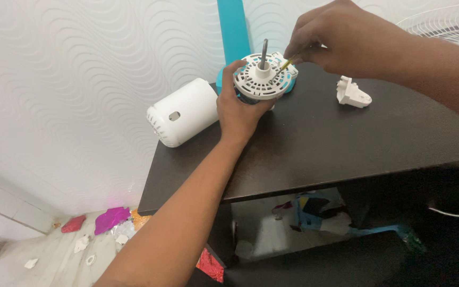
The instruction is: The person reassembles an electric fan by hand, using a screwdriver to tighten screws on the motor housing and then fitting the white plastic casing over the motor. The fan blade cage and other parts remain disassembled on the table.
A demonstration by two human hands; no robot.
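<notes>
Left hand (238, 109) is wrapped around the motor (264, 79) from below, holding it at the table's (320, 143) rear edge with the shaft (264, 53) upright. Right hand (341, 37) is poised just above and right, pinching a thin yellow-tipped tool (289, 62) angled down onto the motor's rim. A white cover (181, 112) lies to the left.

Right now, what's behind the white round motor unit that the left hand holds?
Behind the motor unit a teal upright column rises against the wall. Its base is mostly covered by the unit and the left hand; only slivers of teal show.
</notes>
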